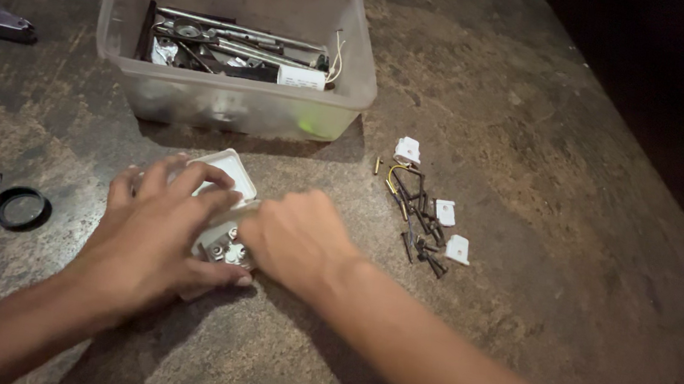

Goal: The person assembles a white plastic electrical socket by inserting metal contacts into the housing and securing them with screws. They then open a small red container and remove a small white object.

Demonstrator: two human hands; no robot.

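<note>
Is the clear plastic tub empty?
No, the tub holds metal tools and a small white cylinder.

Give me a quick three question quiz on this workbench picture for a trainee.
1. True or false: both hands are on the white switch box.
2. Which lies right of the hands? A) a pile of dark screws B) a hammer C) a cup
3. Fill in: the tools sit in a clear plastic ____.

Key:
1. True: the left hand and right hand hold the white switch box.
2. A, the screws.
3. Tub, on the table.
</note>
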